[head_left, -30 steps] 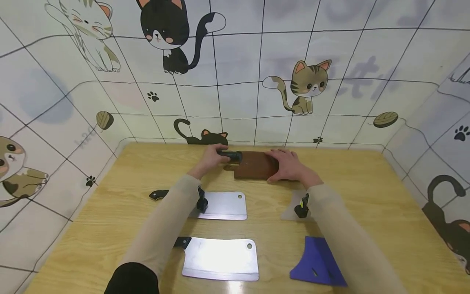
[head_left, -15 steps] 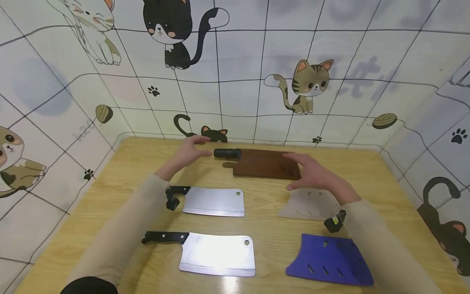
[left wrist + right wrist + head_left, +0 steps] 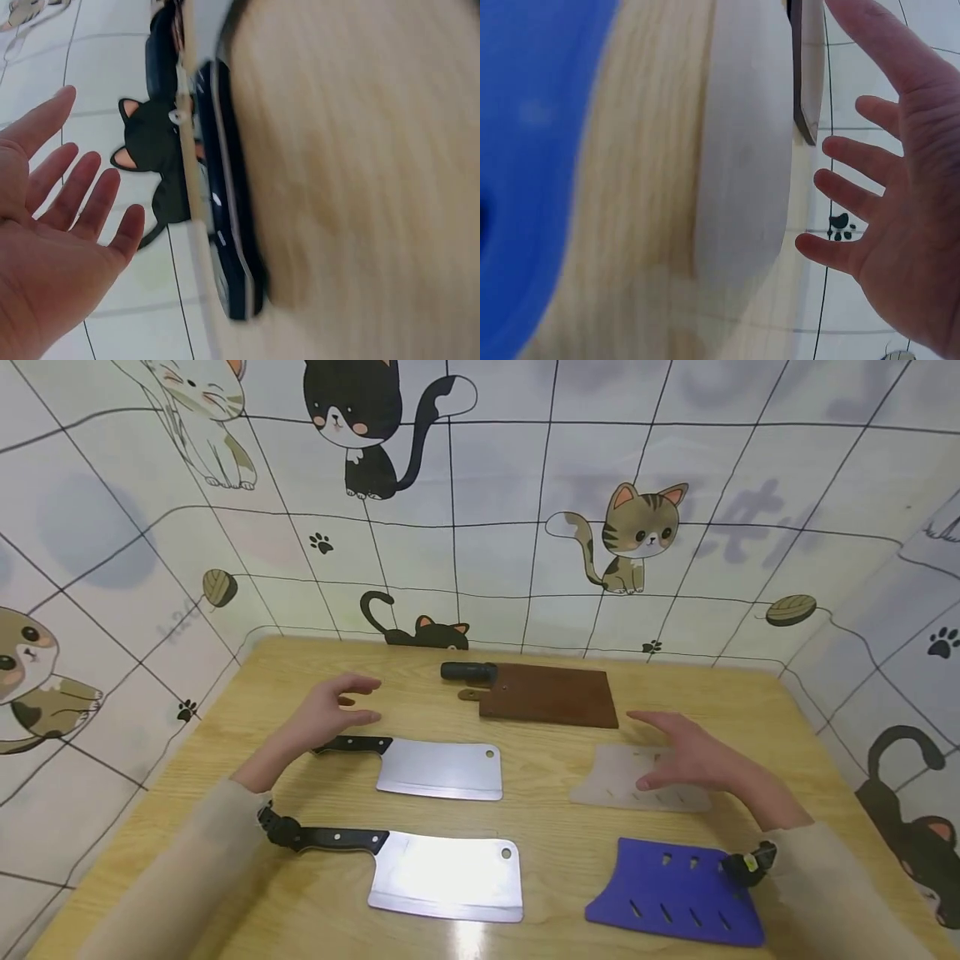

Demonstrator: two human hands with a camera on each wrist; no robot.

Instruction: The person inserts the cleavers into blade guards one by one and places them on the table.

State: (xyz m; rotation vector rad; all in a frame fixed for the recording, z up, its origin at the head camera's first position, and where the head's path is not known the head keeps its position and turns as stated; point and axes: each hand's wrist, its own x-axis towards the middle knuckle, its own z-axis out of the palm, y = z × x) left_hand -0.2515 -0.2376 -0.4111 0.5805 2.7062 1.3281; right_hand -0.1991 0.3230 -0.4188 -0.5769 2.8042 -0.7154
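Observation:
In the head view my left hand (image 3: 330,714) hovers above the black handle of the upper cleaver (image 3: 438,768), fingers spread and holding nothing. My right hand (image 3: 701,756) is over the whitish translucent blade guard (image 3: 611,774), also holding nothing. At the back lies a cleaver with a black handle (image 3: 467,672), its blade inside a brown sheath (image 3: 555,695). Nearer the front lies a second bare cleaver (image 3: 446,877), and right of it a blue blade guard (image 3: 667,893). Both wrist views show extended fingers apart from any object.
Everything lies on a light wooden table (image 3: 547,827). A white wall covering (image 3: 495,560) with cat drawings rises behind the table's back edge and along both sides.
Both hands have let go of the sheathed cleaver and drawn back toward the front, the left one leftward, the right one rightward. The sheathed cleaver stays at the back.

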